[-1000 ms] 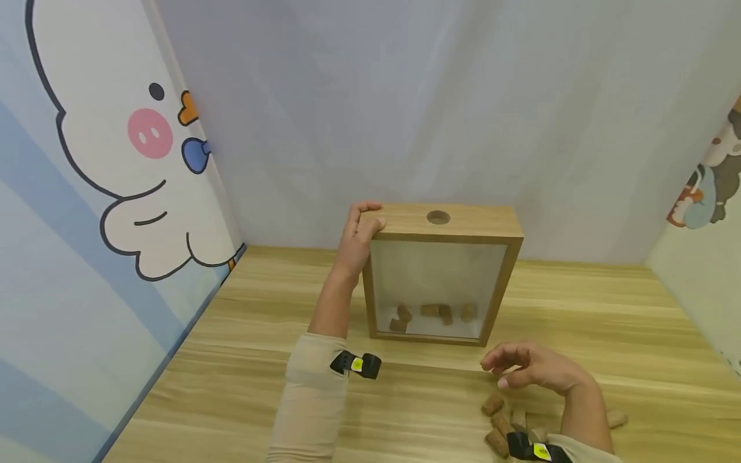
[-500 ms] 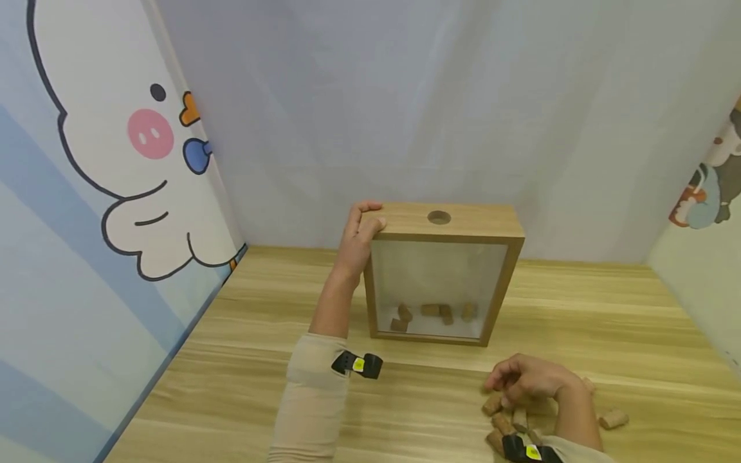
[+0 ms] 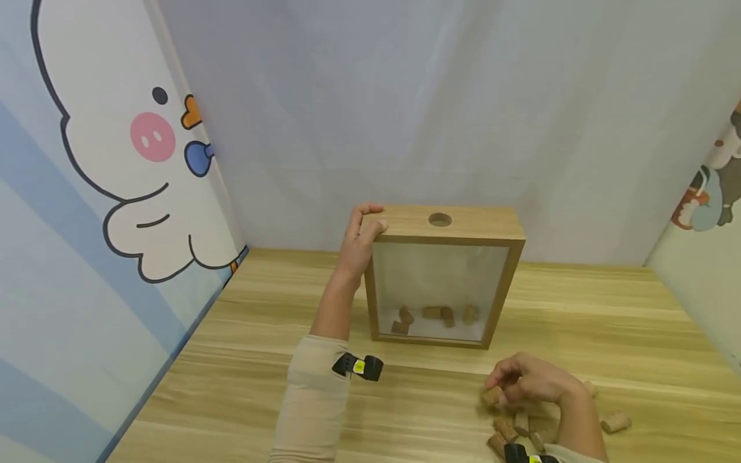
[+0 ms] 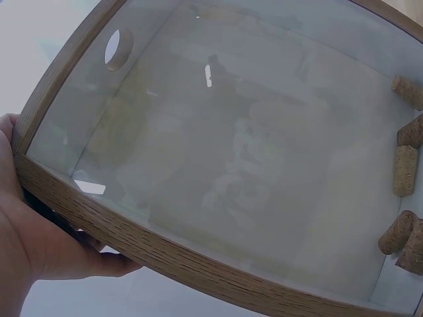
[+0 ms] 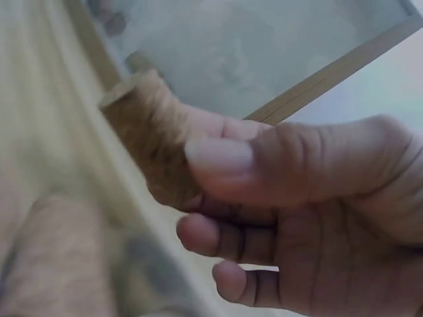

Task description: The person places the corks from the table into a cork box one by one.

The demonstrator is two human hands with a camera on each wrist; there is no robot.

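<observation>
A wooden box frame (image 3: 446, 230) with a clear front stands upright on the table, a round hole in its top. My left hand (image 3: 357, 247) grips its upper left corner, thumb and fingers over the top edge. Inside, several corks (image 4: 404, 170) lie along the bottom. In front of the box's right side, my right hand (image 3: 534, 379) pinches a cork (image 5: 152, 139) between thumb and fingers, a little above the table. Just below that hand lies a loose group of corks (image 3: 505, 427), partly hidden by the wrist.
One cork (image 3: 616, 422) lies apart to the right on the wood-grain table (image 3: 231, 386). A pale curtain (image 3: 376, 116) hangs behind the box. At the left is a cartoon-printed wall panel (image 3: 139, 212).
My right hand has moved down to the loose corks and taken hold of one, which is now lifted slightly. The left hand stays on the box corner.
</observation>
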